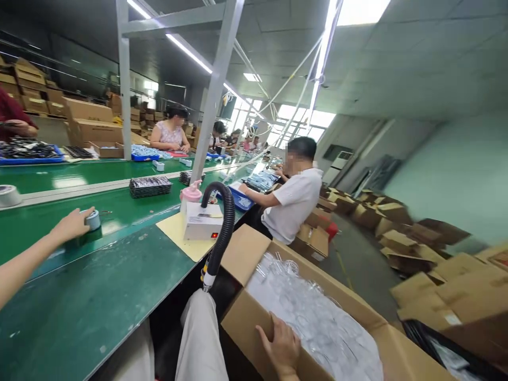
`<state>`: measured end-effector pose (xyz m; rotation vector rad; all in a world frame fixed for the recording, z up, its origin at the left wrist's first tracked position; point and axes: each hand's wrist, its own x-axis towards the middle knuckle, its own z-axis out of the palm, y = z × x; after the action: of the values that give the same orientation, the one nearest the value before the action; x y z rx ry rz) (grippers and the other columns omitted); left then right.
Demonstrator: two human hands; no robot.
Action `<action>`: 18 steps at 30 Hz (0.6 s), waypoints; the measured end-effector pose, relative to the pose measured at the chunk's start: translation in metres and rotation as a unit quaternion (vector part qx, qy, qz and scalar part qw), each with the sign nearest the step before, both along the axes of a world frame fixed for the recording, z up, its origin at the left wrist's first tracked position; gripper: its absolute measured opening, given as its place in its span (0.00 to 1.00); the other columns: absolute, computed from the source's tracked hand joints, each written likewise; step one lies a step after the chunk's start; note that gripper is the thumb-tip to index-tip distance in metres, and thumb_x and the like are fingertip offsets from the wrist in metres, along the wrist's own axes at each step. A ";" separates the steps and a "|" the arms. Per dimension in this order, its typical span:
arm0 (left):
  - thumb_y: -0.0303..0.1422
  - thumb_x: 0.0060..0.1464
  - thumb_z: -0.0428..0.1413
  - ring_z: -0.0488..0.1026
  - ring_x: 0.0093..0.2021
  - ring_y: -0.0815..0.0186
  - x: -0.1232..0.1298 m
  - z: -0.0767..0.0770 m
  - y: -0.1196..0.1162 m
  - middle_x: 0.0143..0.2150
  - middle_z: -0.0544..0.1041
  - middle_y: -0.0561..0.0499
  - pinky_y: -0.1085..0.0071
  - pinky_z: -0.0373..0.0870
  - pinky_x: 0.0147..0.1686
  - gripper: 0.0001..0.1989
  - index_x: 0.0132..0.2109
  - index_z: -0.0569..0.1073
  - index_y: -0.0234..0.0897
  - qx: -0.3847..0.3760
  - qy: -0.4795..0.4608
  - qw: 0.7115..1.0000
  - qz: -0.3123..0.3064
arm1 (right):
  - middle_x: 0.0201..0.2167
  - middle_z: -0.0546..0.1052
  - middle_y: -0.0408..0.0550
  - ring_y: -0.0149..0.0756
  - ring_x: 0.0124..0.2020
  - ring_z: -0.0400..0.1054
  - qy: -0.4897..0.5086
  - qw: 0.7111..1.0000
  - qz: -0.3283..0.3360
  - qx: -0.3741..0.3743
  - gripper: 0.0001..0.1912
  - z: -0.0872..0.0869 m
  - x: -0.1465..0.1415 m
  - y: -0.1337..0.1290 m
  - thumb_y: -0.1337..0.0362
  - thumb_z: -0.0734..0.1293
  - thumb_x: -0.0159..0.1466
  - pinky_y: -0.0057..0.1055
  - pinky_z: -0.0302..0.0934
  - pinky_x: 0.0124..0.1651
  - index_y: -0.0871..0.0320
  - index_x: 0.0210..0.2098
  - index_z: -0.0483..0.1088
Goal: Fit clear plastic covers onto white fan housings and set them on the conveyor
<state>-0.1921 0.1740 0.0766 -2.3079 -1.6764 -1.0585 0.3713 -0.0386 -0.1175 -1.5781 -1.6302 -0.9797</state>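
Note:
My left hand [73,226] reaches over the green work surface, its fingers closed on a small pale-blue round part [93,220] with thin wires sticking out. My right hand [282,343] rests on the near edge of an open cardboard box [248,323], thumb and fingers apart. Inside the box lies a heap of clear plastic pieces [313,312], some of them ring-shaped, in a white liner. Between my hands stands a white machine [198,225] with a lit red switch, on a yellow sheet [169,233]. A black corrugated hose [228,222] arches from it.
A pink-lidded container [191,191] stands behind the machine. Stacked dark trays [150,187] and a tape roll [8,196] lie on the green line. A co-worker in a white shirt [297,196] sits ahead by a blue tray [240,199]. Cartons [448,286] crowd the right side.

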 end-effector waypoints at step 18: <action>0.47 0.68 0.45 0.54 0.71 0.44 0.109 -0.003 0.012 0.74 0.51 0.30 0.42 0.53 0.66 0.31 0.64 0.64 0.24 -0.163 0.243 0.909 -0.296 | 0.37 0.70 0.62 0.55 0.41 0.60 0.149 0.911 -0.243 -0.299 0.35 -0.048 0.017 0.011 0.38 0.63 0.61 0.45 0.47 0.42 0.64 0.49 0.71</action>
<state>-0.0827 0.1860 0.0734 -3.0597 -1.0393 -0.1858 0.3880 -0.0279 -0.1660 -2.4955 -1.4128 -0.4225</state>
